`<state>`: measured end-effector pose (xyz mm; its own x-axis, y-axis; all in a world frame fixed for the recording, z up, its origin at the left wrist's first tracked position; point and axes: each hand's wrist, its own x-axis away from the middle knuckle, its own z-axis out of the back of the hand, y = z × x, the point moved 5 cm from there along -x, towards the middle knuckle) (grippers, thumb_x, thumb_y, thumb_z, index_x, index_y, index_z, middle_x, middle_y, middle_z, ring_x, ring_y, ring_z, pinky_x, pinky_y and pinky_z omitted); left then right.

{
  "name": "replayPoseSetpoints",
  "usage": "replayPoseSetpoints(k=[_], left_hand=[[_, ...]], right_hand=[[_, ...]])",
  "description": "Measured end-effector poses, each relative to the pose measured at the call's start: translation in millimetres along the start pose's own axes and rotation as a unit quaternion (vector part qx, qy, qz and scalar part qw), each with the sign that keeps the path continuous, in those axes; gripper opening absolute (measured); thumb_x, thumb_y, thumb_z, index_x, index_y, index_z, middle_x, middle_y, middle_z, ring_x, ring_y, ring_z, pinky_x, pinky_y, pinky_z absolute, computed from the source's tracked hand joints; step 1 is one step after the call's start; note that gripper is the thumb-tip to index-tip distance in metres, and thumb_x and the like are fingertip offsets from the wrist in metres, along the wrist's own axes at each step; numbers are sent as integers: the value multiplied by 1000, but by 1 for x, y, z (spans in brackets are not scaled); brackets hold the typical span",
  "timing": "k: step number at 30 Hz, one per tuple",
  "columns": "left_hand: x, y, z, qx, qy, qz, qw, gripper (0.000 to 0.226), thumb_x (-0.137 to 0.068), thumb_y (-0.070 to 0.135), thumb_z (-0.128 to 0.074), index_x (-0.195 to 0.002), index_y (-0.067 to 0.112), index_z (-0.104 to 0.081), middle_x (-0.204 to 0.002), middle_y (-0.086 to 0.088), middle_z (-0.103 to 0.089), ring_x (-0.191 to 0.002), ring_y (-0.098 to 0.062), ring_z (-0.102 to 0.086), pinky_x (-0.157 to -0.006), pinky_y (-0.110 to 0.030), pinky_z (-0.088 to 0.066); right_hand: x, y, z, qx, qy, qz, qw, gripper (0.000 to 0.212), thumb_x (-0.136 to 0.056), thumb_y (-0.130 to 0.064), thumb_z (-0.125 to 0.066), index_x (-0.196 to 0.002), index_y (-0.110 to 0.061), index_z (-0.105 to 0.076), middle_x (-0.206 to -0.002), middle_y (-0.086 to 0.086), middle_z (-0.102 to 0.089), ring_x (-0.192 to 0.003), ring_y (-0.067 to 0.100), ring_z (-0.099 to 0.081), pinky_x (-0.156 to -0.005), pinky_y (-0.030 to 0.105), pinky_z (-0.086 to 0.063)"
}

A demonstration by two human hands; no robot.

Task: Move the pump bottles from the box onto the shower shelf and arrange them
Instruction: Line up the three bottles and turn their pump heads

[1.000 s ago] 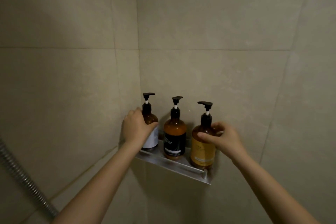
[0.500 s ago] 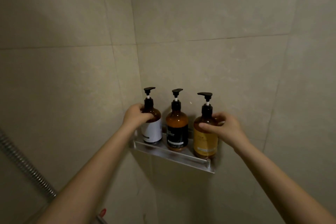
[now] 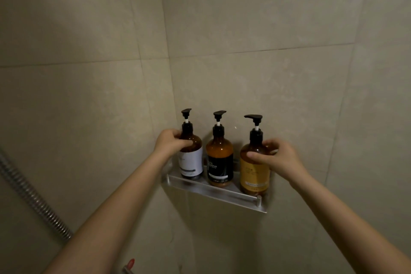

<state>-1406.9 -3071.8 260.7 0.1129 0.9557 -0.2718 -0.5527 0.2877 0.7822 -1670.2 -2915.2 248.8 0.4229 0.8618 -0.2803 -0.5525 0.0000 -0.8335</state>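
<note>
head view: 3 pump bottles upright in a row on shelf (image 3: pixel 213 191), corner of tiled wall.
left hand (image 3: pixel 170 143): wrapped round shoulder of white-label bottle (image 3: pixel 190 155), shelf's left end.
right hand (image 3: pixel 279 159): gripping yellow-label bottle (image 3: pixel 254 169), right end.
black-label bottle (image 3: pixel 219 160): middle, untouched.
handling: prob. heavy-ish, smooth, slippery if wet; hold body/shoulder, not pump.

Three brown bottles (image 3: pixel 219 153) have black pumps: one label is white, one black, one yellow. The wall (image 3: pixel 266 29) is beige.
</note>
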Motion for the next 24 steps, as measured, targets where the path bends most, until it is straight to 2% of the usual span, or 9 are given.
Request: replayPoseSetpoints(k=[3,6,11,14,21,24], left_hand=[[-1,-1,1,-18,11,-13,1000,39,-66,28,-81,-96,8,-68,-84,0,-64,-76,-14,-59,-72,-30,-50],[-3,1,1,-26,17,-15,999,41,-65,30,-82,-97,9,-67,-83,1,-63,-76,-14,-58,-68,-28,-47],[-7,0,0,-32,10,-16,999,46,-68,29,-79,-106,6,-65,-102,-9,-68,-91,-22,-61,-78,-33,-49],[-7,-2,-2,-27,9,-21,999,47,-70,28,-79,-108,5,-65,-107,-10,-68,-88,-17,-59,-74,-29,-45],[-8,-7,-3,-5,6,-15,1000,47,-69,30,-79,-107,6,-66,-100,-8,-68,-82,-15,-55,-72,-28,-43],[-10,-9,-3,0,1,-6,1000,47,-67,31,-80,-105,8,-66,-89,0,-64,-83,-17,-58,-67,-27,-43]], right_hand=[[0,0,0,0,2,-4,1000,67,-63,-44,-81,-117,-12,-57,-101,-2,-57,-98,21,-58,-80,40,-56],[1,0,0,13,0,-6,1000,69,-62,-46,-80,-118,-13,-56,-104,-1,-58,-99,21,-58,-80,40,-56],[0,-1,-1,20,0,-10,1000,71,-63,-48,-79,-121,-14,-55,-112,3,-61,-102,22,-59,-81,42,-56],[2,0,-2,15,-2,-12,1000,71,-64,-48,-78,-122,-14,-55,-117,5,-61,-105,23,-59,-83,44,-56],[1,-3,-2,2,-17,-34,999,74,-67,-42,-78,-129,-11,-51,-124,8,-59,-109,25,-57,-87,41,-54],[2,-4,-3,0,-8,-36,999,72,-67,-41,-79,-127,-11,-52,-123,9,-60,-108,25,-58,-87,42,-55]])
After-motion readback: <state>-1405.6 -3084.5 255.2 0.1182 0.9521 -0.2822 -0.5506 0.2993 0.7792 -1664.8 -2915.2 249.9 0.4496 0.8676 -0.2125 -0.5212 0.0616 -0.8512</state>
